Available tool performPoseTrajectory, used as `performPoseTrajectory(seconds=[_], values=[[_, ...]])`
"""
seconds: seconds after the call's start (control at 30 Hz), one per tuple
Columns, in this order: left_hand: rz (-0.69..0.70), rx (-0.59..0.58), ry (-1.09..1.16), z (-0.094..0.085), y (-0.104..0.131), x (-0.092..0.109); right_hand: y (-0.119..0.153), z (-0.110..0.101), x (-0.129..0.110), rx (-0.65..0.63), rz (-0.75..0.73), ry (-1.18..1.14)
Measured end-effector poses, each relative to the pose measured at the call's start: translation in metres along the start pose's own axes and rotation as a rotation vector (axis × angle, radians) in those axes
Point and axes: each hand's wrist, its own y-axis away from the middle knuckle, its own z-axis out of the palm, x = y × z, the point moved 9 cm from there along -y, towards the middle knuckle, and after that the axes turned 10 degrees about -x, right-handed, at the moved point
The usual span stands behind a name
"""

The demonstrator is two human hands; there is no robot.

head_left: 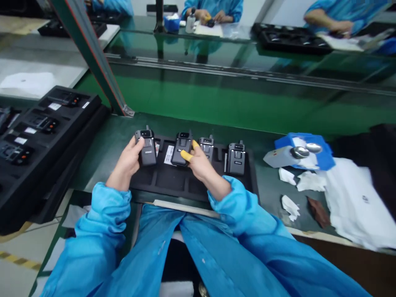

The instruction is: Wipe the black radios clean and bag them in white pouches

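Note:
My left hand [129, 159] grips a black handheld radio [148, 150] with a short antenna, over the left end of a black foam tray [170, 181]. My right hand [199, 161], with yellow covers on thumb and finger, is closed on a second handheld radio [182, 148]. Its back faces up beside a white label [168, 155] in the tray. Two more black radios lie further right, one [206, 146] partly behind my right hand and another [236, 159] near the tray's right end.
On the left are stacked black trays [89, 107] holding devices. At right stand a blue bin [328, 156] and a white bottle [278, 156], with crumpled tissues [311, 180], a brown scrap [318, 211] and white cloth [359, 202]. Co-workers in blue sleeves [232, 8] work beyond the green partition [216, 99].

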Motion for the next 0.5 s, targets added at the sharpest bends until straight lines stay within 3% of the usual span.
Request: performPoseTrajectory(seconds=[0.1, 0.23, 0.37, 0.5], values=[[0.087, 0.135, -0.386, -0.014, -0.027, 0.01, -0.016, -0.001, 0.004, 0.031, -0.019, 0.239], [0.108, 0.178, -0.693, -0.019, -0.046, 0.014, -0.017, -0.002, 0.0, 0.077, -0.014, 0.404], [0.134, 0.233, -0.987, -0.015, -0.04, 0.026, -0.008, 0.004, -0.017, 0.075, 0.005, 0.554], [0.186, 0.314, -1.16, -0.008, -0.019, 0.046, 0.004, -0.001, -0.035, 0.029, -0.024, 0.628]])
